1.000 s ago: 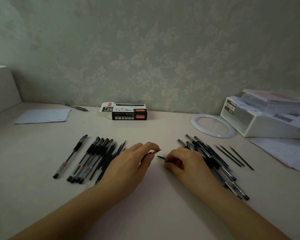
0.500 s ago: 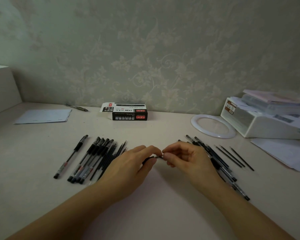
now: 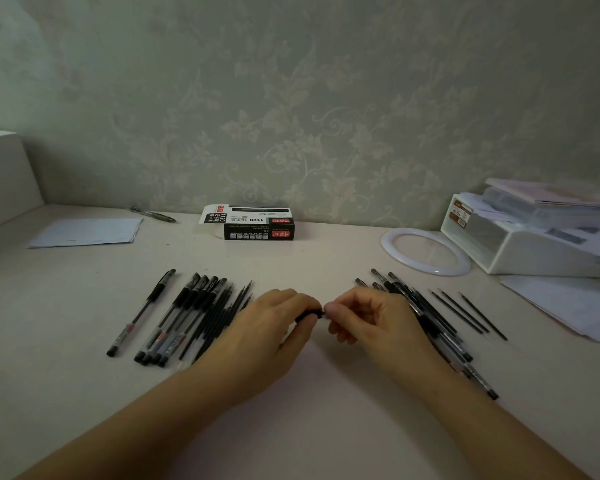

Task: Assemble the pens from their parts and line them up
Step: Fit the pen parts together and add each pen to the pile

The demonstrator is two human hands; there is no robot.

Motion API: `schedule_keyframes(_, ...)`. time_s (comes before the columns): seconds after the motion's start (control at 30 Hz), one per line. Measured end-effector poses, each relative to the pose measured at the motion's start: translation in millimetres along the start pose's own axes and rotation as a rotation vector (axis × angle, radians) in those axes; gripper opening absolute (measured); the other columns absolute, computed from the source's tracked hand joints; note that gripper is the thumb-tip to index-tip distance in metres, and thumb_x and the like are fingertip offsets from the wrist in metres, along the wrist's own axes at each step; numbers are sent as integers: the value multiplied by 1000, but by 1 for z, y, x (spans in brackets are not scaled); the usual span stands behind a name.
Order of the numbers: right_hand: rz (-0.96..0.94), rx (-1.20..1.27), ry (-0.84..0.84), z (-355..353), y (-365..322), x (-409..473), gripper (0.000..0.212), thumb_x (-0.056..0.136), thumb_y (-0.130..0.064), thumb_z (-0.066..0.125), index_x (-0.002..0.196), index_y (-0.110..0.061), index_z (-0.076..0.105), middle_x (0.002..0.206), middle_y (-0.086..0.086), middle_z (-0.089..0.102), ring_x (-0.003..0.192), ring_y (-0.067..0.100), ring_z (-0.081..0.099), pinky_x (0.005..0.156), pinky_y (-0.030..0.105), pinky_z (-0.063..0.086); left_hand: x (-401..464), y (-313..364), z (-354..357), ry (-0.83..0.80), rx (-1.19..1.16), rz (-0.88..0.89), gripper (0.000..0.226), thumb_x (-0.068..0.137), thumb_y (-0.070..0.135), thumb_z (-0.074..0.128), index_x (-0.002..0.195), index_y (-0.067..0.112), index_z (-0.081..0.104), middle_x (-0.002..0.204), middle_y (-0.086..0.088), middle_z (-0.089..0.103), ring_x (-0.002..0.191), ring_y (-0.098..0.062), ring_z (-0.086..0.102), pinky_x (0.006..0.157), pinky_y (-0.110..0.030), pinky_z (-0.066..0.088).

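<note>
Both hands meet mid-table: left hand [image 3: 271,327] grips pen [image 3: 307,315] lying left-right, right hand [image 3: 371,318] pinching its tip end

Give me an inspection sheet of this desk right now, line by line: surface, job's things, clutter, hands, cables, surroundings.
Surface: pale desk, smooth, dimly lit.
Job's things: single pen far left; row of pens beside it; dark refills partly under the left hand; pile of pens behind the right hand; three loose refills to its right.
Clutter: pen box at the wall, paper sheet, another pen, white ring, white storage bin, papers.
Hands: left hand and right hand pinch one small dark pen part between them at centre.
Cables: nothing seen.
Surroundings: floral wallpaper; white block at left.
</note>
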State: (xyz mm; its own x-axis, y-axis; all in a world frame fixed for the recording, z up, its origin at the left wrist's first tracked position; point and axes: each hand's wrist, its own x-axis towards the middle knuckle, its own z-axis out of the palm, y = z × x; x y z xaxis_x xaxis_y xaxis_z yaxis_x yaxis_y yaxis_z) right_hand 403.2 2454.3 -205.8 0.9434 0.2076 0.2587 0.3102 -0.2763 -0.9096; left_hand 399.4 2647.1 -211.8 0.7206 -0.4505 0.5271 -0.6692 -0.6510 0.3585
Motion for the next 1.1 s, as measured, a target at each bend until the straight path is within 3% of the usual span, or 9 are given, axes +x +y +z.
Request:
schedule_keyframes(0.13, -53, -277, 48, 3, 1, -1, 41, 92, -48, 53, 64, -20, 66, 59, -5, 66, 53, 2, 59, 58, 15, 46, -1, 0, 1, 3, 20, -1, 17, 98, 28, 49, 108, 26, 63, 91, 13, 59, 82, -6, 51, 72, -25, 44)
schedule_keyframes(0.2, -54, -265, 37, 2, 1, -1, 38, 90, -52, 53, 72, -23, 68, 69, -9, 69, 60, 2, 61, 61, 16, 48, -1, 1, 2, 11, 31, -9, 16, 97, 29, 51, 108, 26, 63, 91, 12, 59, 83, -9, 52, 71, -30, 46)
schedule_keyframes(0.33, -51, -205, -47, -1, 2, 1, 9, 90, -33, 68, 85, -25, 68, 80, -5, 69, 72, 15, 63, 69, 29, 54, 0, 0, 1, 31, 45, -15, 15, 96, 27, 54, 106, 25, 64, 90, 11, 60, 81, -10, 52, 70, -35, 47)
schedule_keyframes(0.47, -53, -205, -69, 1, 4, -1, 35, 92, -47, 56, 73, -19, 64, 57, -5, 59, 53, 5, 51, 55, 21, 42, -1, 2, -1, 24, 34, 6, 15, 95, 29, 55, 106, 27, 64, 93, 14, 60, 83, -9, 53, 72, -32, 47)
schedule_keyframes(0.57, -46, -192, -64, 1, 6, 0, 38, 87, -56, 53, 75, -23, 67, 64, -5, 65, 56, 7, 55, 59, 25, 47, -1, 2, 0, 43, 20, -19, 14, 95, 30, 56, 106, 27, 64, 92, 13, 60, 83, -9, 53, 72, -33, 49)
schedule_keyframes(0.7, -68, -194, -82, -2, 8, 2, 8, 93, -36, 63, 87, -31, 64, 78, -7, 68, 66, 16, 61, 66, 31, 53, 1, 0, -1, 107, -12, -64, 13, 93, 27, 58, 104, 23, 66, 91, 12, 61, 82, -8, 54, 71, -33, 49)
schedule_keyframes(0.83, -81, -193, -116, -2, 7, 1, 20, 97, -34, 58, 80, -26, 64, 68, -4, 65, 61, 8, 58, 59, 21, 47, 1, 2, -3, 114, -20, -38, 12, 93, 25, 59, 102, 23, 68, 88, 12, 61, 80, -9, 54, 68, -29, 48)
schedule_keyframes(0.97, -118, -209, -83, -3, 5, 1, 8, 95, -29, 61, 89, -31, 65, 78, -7, 66, 69, 19, 61, 65, 32, 52, -1, 1, -2, 84, -55, -23, 12, 93, 25, 60, 101, 23, 68, 88, 11, 61, 80, -9, 56, 70, -32, 49)
schedule_keyframes(1.1, -178, -287, -51, 0, 1, -1, 14, 96, -29, 59, 84, -23, 61, 70, -5, 62, 62, 14, 58, 63, 36, 52, -1, 2, 1, 81, -64, -12, 7, 89, 24, 66, 96, 23, 69, 84, 12, 60, 77, -7, 55, 68, -28, 48)
